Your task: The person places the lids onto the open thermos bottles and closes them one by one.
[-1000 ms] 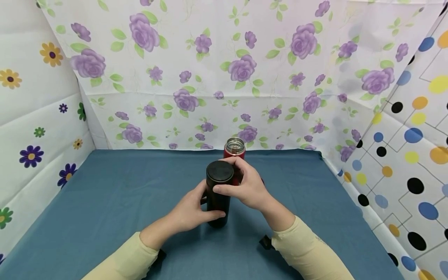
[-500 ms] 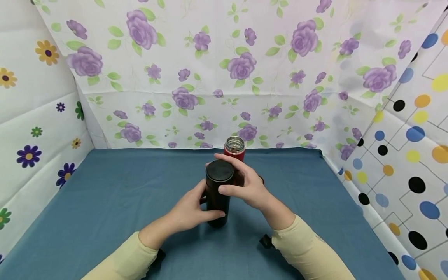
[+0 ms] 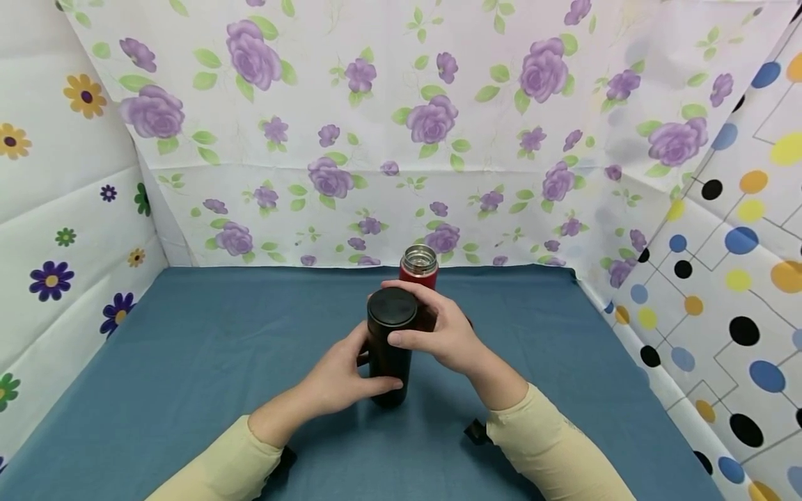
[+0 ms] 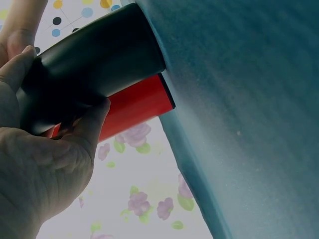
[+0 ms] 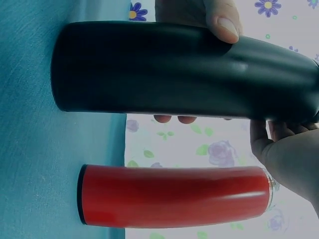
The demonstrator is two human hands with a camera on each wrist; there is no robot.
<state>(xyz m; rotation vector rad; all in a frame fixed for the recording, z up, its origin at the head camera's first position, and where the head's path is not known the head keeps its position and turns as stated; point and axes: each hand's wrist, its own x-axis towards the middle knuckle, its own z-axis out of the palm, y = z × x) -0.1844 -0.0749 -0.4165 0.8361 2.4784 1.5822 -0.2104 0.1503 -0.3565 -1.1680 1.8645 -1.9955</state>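
A black vacuum flask (image 3: pixel 390 358) stands upright on the table, its flat black lid (image 3: pixel 392 306) on top. My left hand (image 3: pixel 328 372) grips the body from the left, thumb across the front and fingers behind it. Higher up, my right hand (image 3: pixel 447 337) holds the flask just below the lid, thumb in front and fingers reaching round the back. Behind it stands a red flask (image 5: pixel 174 196) with a bare steel mouth (image 3: pixel 420 259) and no lid on it. In the right wrist view a gap shows between the two flasks.
Blue cloth (image 3: pixel 238 334) covers the table. A purple-flowered curtain (image 3: pixel 432 125) hangs along its back edge, with patterned sheets at both sides. A small dark edge (image 3: pixel 470 322) peeks out behind the right hand, mostly hidden. Black straps (image 3: pixel 477 433) hang under the sleeves.
My right thumb and fingers have shifted slightly around the top of the black flask, the thumb a little rightward then partly back. The left hand and both flasks stay in place.
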